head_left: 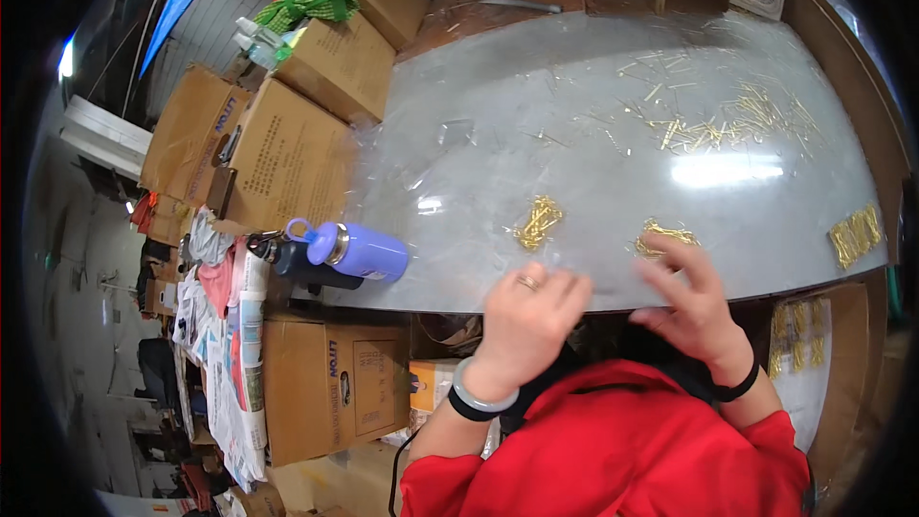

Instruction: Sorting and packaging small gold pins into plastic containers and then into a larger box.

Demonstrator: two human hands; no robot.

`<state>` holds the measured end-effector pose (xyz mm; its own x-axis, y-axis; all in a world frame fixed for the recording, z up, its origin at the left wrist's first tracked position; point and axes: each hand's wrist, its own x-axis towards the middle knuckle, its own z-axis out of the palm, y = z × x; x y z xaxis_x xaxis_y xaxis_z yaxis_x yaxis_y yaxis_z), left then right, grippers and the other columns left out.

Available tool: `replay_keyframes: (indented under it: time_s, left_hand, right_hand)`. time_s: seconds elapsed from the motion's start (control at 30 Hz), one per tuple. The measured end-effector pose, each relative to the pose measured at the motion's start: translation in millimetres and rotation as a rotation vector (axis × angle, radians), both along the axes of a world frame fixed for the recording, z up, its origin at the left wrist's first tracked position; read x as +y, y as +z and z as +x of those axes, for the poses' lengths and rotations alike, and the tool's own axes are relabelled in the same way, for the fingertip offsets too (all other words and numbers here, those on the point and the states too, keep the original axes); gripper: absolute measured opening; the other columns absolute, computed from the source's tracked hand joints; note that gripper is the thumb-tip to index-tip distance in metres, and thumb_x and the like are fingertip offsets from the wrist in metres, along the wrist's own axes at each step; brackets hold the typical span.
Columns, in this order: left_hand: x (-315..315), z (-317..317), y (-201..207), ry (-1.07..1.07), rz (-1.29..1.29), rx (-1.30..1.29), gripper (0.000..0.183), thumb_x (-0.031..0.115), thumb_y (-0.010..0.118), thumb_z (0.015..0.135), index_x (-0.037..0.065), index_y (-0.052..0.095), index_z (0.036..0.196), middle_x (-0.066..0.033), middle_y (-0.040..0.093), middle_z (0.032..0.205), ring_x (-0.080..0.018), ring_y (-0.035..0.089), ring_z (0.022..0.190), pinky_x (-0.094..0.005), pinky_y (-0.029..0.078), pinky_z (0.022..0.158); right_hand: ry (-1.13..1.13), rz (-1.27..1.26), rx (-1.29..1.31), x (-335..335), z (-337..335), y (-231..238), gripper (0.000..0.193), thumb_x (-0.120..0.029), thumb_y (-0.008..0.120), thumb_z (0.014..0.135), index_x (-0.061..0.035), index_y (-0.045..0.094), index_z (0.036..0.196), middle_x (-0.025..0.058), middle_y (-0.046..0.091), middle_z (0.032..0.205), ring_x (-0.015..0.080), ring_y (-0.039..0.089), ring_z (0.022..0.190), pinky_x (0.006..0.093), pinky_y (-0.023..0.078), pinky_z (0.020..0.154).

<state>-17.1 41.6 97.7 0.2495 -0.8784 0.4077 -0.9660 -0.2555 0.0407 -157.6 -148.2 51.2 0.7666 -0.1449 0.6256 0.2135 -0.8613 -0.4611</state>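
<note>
Gold bundles [539,223] are formed, loose pins [699,135] left scattered; the left hand [529,318] is curled, contents indiscernible, the right hand [699,311] spread, apparently empty.

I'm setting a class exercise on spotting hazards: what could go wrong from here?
The small gold pile lies beside the right hand, so a careless move might scatter it. The purple bottle, close to the table's edge, could get knocked off. Loose gold pieces strewn farther back might get mixed in.
</note>
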Motion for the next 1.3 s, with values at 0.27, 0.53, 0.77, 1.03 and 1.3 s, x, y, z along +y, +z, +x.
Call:
replay_keyframes:
  time_s: [0.27,0.53,0.77,1.03,1.3]
  left_hand:
    - [-5.7,-8.9,-39.2,0.020,-0.698,1.057,0.064,0.017,0.081,0.085,0.005,0.047,0.138,-0.0144,0.051,0.136,-0.0281,0.055,0.121,-0.0403,0.047,0.102]
    - [10.0,-6.8,-58.4,-0.173,-0.398,1.457,0.086,0.013,0.080,0.085,0.000,0.031,0.154,-0.0201,0.047,0.148,-0.0278,0.057,0.126,-0.0394,0.048,0.106]
    - [3.9,-23.3,-29.6,-0.129,-0.283,0.501,0.085,0.020,0.086,0.077,-0.006,0.043,0.145,-0.0231,0.055,0.140,-0.0321,0.061,0.121,-0.0388,0.051,0.099]
    - [37.0,30.3,-39.9,-0.027,-0.814,0.946,0.075,0.017,0.067,0.096,-0.001,0.022,0.153,-0.0240,0.033,0.155,-0.0372,0.049,0.133,-0.0480,0.039,0.113]
    - [40.6,22.0,-62.2,0.464,-0.652,0.670,0.070,0.006,0.062,0.096,0.001,0.024,0.154,-0.0217,0.043,0.146,-0.0293,0.049,0.131,-0.0393,0.043,0.106]
  right_hand:
    - [0.231,0.340,0.012,16.1,7.7,-11.4,0.022,-0.008,0.075,0.085,-0.0047,0.068,0.106,0.0086,0.067,0.106,0.0246,0.064,0.089,0.0333,0.051,0.076]
    - [0.402,0.841,0.308,17.9,-1.3,-7.3,0.008,-0.008,0.069,0.092,-0.0005,0.073,0.092,0.0080,0.069,0.087,0.0193,0.067,0.078,0.0301,0.052,0.069]
    - [0.307,0.246,0.070,23.5,4.3,-12.1,0.030,0.001,0.070,0.078,-0.0061,0.068,0.107,0.0078,0.066,0.090,0.0259,0.064,0.084,0.0361,0.050,0.075]
    - [-0.139,0.279,-0.288,11.8,-4.3,-20.3,0.023,0.010,0.057,0.089,-0.0028,0.060,0.108,0.0089,0.059,0.092,0.0271,0.053,0.084,0.0412,0.044,0.083]
    - [-0.231,-0.128,-0.249,7.3,-16.4,-23.5,0.032,0.002,0.074,0.070,-0.0065,0.070,0.100,0.0001,0.061,0.086,0.0204,0.059,0.080,0.0404,0.046,0.086]
